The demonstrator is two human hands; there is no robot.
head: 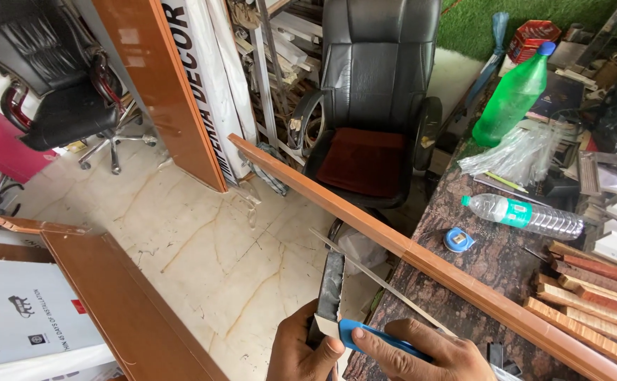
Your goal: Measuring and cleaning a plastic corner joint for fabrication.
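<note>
left hand (307,351) fingers clamped on dark flat strip (330,286) | right hand (428,353) fingers clamped on blue plastic cutter (372,337)

1. A long wooden strip (421,257) lies slantwise on the worktop (478,268).
2. Right of the strip: tape measure (458,240), lying bottle (527,215), stacked wood samples (590,296).
3. Behind the strip stands an office chair (372,92).
</note>
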